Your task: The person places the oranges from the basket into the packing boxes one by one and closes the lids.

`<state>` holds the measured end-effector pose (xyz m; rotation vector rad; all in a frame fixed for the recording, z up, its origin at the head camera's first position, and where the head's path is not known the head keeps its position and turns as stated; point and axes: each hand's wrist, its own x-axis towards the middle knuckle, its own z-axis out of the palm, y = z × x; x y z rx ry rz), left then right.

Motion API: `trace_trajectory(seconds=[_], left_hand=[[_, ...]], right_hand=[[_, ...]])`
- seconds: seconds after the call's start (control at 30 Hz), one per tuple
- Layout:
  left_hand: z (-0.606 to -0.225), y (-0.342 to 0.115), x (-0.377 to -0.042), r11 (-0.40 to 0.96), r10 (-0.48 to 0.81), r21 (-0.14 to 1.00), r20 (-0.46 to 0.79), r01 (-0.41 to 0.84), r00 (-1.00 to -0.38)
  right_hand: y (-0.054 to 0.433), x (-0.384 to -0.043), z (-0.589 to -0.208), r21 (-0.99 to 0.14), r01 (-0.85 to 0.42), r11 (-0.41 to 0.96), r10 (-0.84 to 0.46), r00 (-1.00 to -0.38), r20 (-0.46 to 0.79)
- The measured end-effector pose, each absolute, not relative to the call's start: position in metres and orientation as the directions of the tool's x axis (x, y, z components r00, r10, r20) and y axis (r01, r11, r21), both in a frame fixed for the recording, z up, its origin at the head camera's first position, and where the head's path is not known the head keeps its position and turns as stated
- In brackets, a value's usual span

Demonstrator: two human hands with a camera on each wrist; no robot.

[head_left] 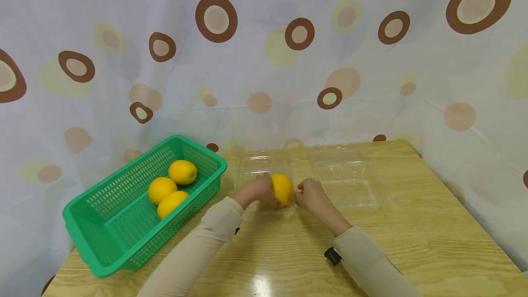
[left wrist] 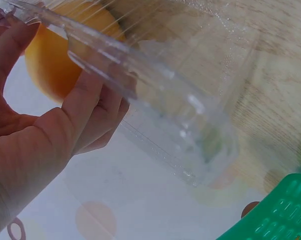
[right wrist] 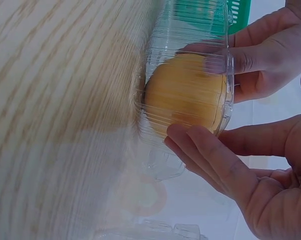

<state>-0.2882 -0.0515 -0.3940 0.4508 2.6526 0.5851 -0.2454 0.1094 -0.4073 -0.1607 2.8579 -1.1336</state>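
A yellow lemon (head_left: 283,190) sits inside the left clear plastic container (right wrist: 163,55), near its right wall. My left hand (head_left: 262,189) reaches over the rim and grips the lemon, fingers and thumb curled around its side; the left wrist view shows this hand (left wrist: 55,110) partly behind the clear plastic. On the container's right side, my right hand (head_left: 314,196) pinches the wall near the rim. Through the ribbed plastic in the right wrist view, the lemon (right wrist: 183,95) shows close to the right hand's fingertips (right wrist: 178,132).
A green plastic basket (head_left: 208,191) stands at the left, with three lemons (head_left: 162,190) in it. To the right of my hands lies a second clear container (head_left: 350,187), its lid folded back. Behind the wooden table (head_left: 412,242) hangs a patterned white sheet (head_left: 255,68).
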Motion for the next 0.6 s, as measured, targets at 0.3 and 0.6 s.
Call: trace_trajectory(seconds=[0.3,0.6], left_hand=[[-0.387,-0.051,-0.287,0.900,0.375,0.348,-0.316,0.262,-0.872],[-0.374,-0.055,-0.289,0.924,0.359,0.278,-0.396,0.263,-0.845]], right_hand=[[0.110,-0.245,-0.408,-0.684,-0.091,0.724,-0.131,-0.991,-0.007],[0.110,-0.243,-0.405,-0.704,-0.059,0.708,-0.129,-0.990,-0.048]])
